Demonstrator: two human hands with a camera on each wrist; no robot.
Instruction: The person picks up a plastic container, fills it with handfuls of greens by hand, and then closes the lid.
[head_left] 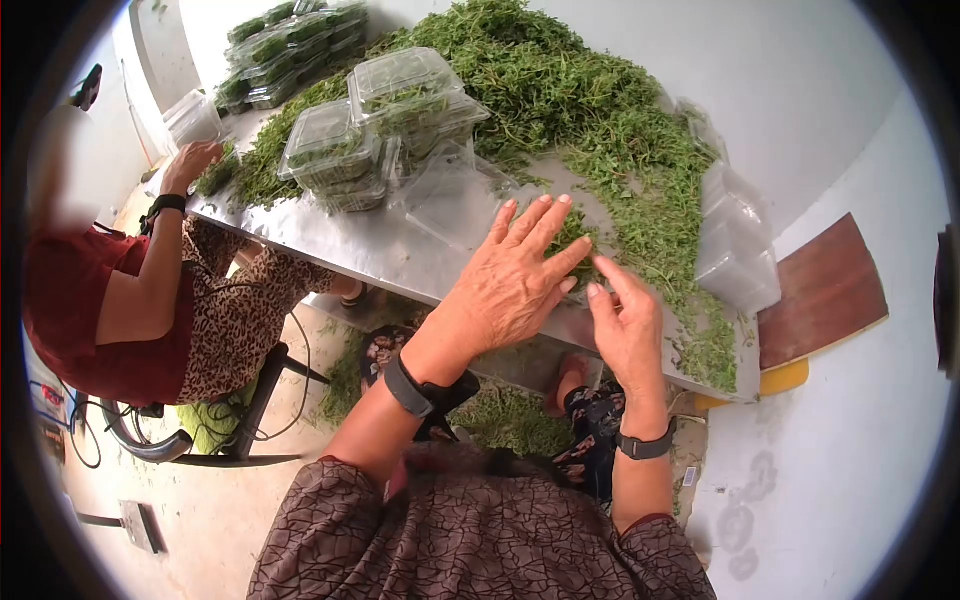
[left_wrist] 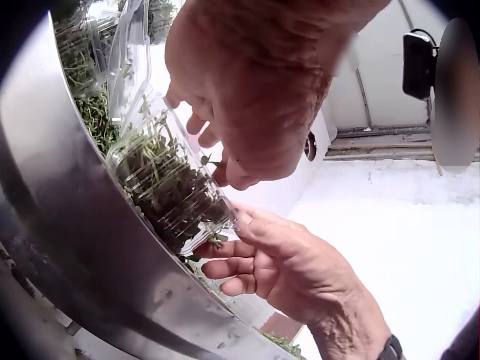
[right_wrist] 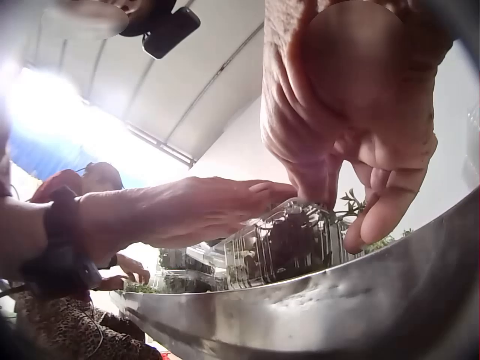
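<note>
A clear plastic clamshell box (head_left: 575,240) packed with green herbs lies near the front edge of the steel table (head_left: 340,250). My left hand (head_left: 510,275) lies flat on its lid with the fingers straight, pressing down. My right hand (head_left: 625,320) is at the box's near right end and pinches its rim. In the left wrist view the box (left_wrist: 165,180) sits under the left hand (left_wrist: 247,90), and the right hand (left_wrist: 292,270) has its thumb on the box's end with the fingers curled beneath. The right wrist view shows the box (right_wrist: 285,244) between the left hand (right_wrist: 187,214) and the right hand (right_wrist: 337,180).
A big heap of loose herbs (head_left: 600,110) covers the table's far and right side. Filled, closed boxes (head_left: 380,130) stand stacked left of my hands, with more (head_left: 290,50) at the back. Empty boxes (head_left: 735,240) are piled at the right. Another person (head_left: 150,300) sits at the left.
</note>
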